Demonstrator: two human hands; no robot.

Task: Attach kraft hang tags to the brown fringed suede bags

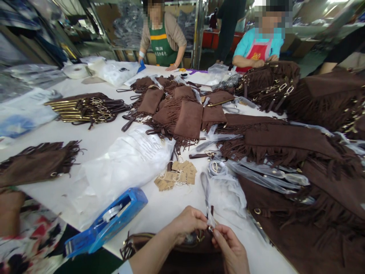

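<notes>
At the table's near edge my left hand (188, 222) and my right hand (230, 245) meet, both closed in a pinch. Between their fingertips is the end of a strap (205, 186) wrapped in clear plastic, with a small metal fitting partly hidden by the fingers. The strap's looped end lies away from me on the table. Under my hands is a dark brown bag (185, 257) with a zipper, largely covered by my forearms. Brown paper tags (178, 177) with white strings lie just beyond, beside crumpled clear plastic (228, 194).
A blue tape dispenser (108, 222) stands left of my arms, near a white plastic bag (125, 160). Brown fringed pouches (188, 120) pile up mid-table; larger fringed bags (291, 140) fill the right. A co-worker's arm (11, 211) is at left, and two people stand across the table.
</notes>
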